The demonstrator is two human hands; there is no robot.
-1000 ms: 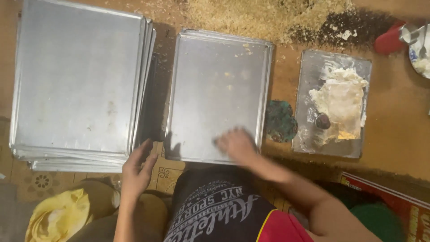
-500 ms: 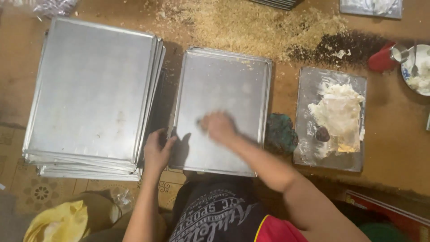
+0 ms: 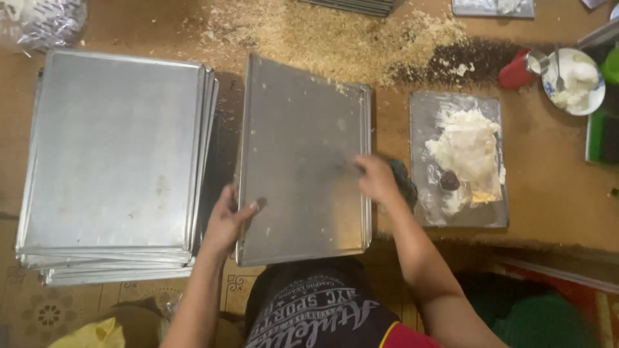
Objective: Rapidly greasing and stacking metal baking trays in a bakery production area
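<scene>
A brown floor (image 3: 561, 193) serves as the work surface, strewn along its far side with a wide drift of pale, sawdust-like crumbs (image 3: 335, 32) that turns dark toward the right.

The left hand (image 3: 229, 222) is closed around the left edge of a rectangular metal baking tray (image 3: 300, 161), thumb lying on the tray's upper face and fingers curled beneath; that side looks raised, so the tray tilts. The right hand (image 3: 377, 180) rests at the tray's right edge, fingers bent over a dark scrubbing pad (image 3: 405, 183) that pokes out beside it; whether the hand fully clasps the pad cannot be told. A second tray rim shows just under the held tray along its right and near sides.

Just left of the tray, close to the left hand, stands a stack of the same trays (image 3: 113, 167), their edges fanned out at the near and right sides. To the right of the scrubbing pad lies a smaller flat metal sheet (image 3: 425, 109) carrying a smear of white paste (image 3: 467, 145) and a small dark lump (image 3: 449, 181). Beyond it, at the far right, a round bowl (image 3: 548, 80) holds more white paste with a spoon in it, and a red object (image 3: 514, 72) sits just beside the bowl. The person's dark printed shirt (image 3: 316, 309) fills the near edge of the view.
</scene>
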